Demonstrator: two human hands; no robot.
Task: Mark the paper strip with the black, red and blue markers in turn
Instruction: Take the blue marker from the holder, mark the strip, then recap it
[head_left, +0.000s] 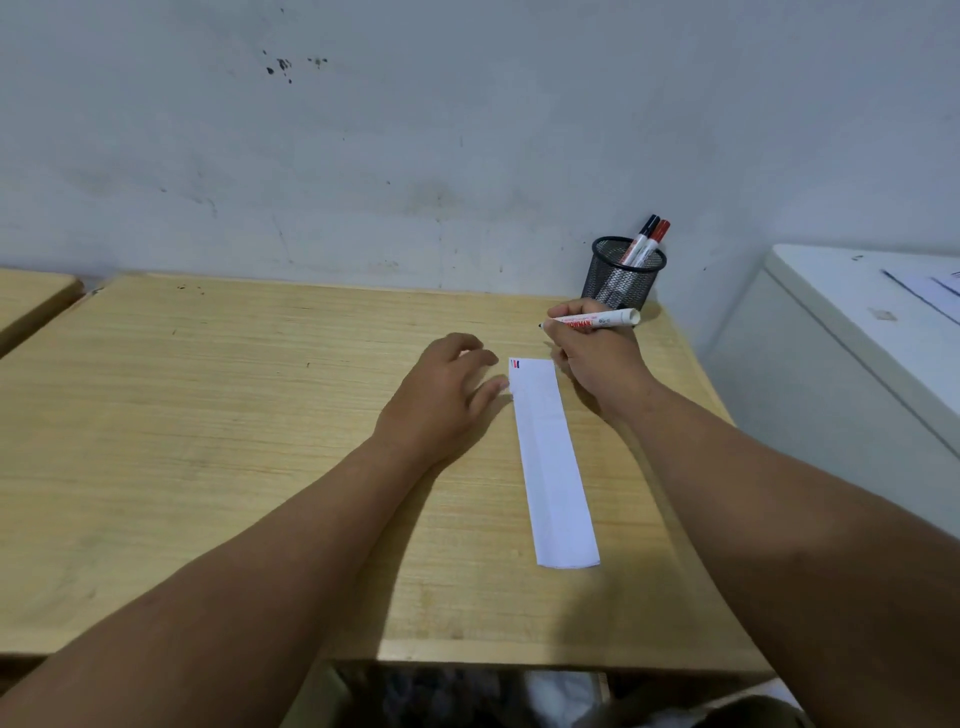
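While the right hand (597, 358) pinched one uncapped marker (597, 321) above the far end of the paper strip (553, 457), tip pointing left, the left hand (441, 395) lay flat with fingers loosely spread, fingertips (501, 385) touching the strip's left edge. One strip lay on the wooden desk (234, 415), small red and blue marks (515, 363) at its far-left corner. Far right stood one mesh pen cup (623, 275) with two markers: black marker (644, 236), red marker (655, 238). White cabinet (831, 364) at right.
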